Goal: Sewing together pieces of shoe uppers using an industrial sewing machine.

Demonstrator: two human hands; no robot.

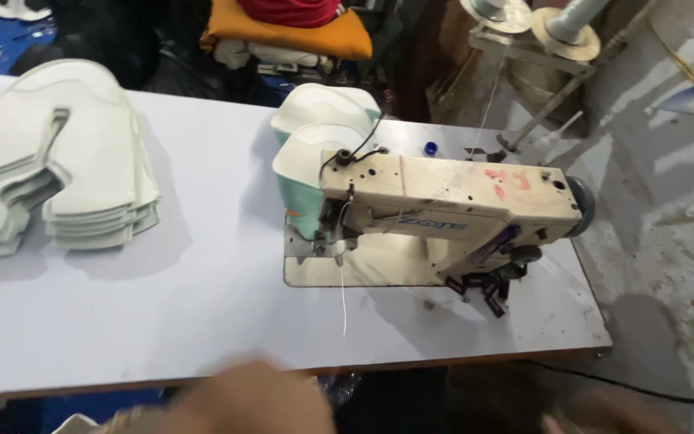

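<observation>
A wide white desk (202, 305) fills the frame, bearing a cream sewing machine (443, 209) whose arm runs to the right, ending in a dark handwheel (581, 205). The machine sits toward the desk's right half, probably so that the open left side serves as a laying-out surface. There, at the far left, a stack of white cut panels (58, 161) lies flat, each piece shaped alike with a notch, apparently piled within reach of the needle. Behind the machine's head, two white-and-mint curved pieces (315, 137) stand stacked just beside it. A loose white thread (343, 297) hangs from the needle area across the machine's bed and the desk. Thread cones (540, 20) stand on a rack beyond the desk's far right corner, above the bare concrete floor (668, 241). At the bottom edge, below the desk's front, a blurred left hand (251, 398) shows near the desk's rim, well apart from the machine; its grip cannot be told. A blurred right hand (596, 418) barely enters at the lower right, its grip equally unclear. Neither hand touches the panels or the machine.
</observation>
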